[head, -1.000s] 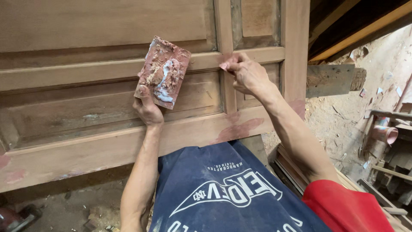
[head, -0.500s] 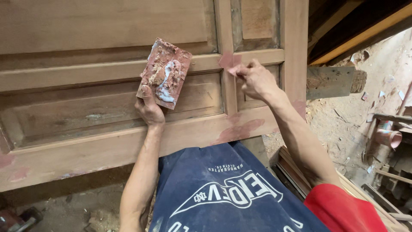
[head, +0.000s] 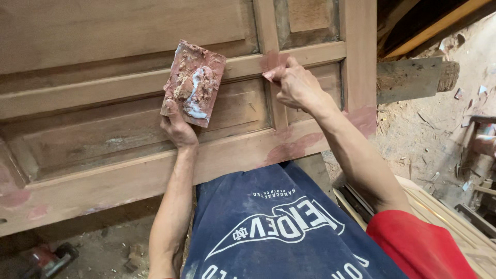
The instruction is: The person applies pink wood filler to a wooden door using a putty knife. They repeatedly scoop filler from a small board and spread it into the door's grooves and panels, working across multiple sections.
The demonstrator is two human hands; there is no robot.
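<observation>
A dark blue apron (head: 279, 227) and a red sleeve (head: 418, 245) fill the bottom edge, with both bare forearms reaching up from them to a wooden door (head: 103, 98) that takes up most of the view. The left hand (head: 178, 129) grips a small board (head: 194, 82) by its lower end, fingers wrapped behind it; the board is caked with reddish-brown filler and a streak of white paste. Its long axis runs nearly upright, tilted slightly right, top end over the door's horizontal rail. The right hand (head: 297, 85), fingers bunched closed, presses its fingertips on a reddish smear (head: 274, 59) where that rail meets the upright stile; what they pinch cannot be told. More reddish patches (head: 294, 147) mark the lower rail. Open room lies between the hands and across the left panels. Beyond the door's right edge, a rough timber (head: 413, 77) juts over a dusty floor (head: 429, 150).
</observation>
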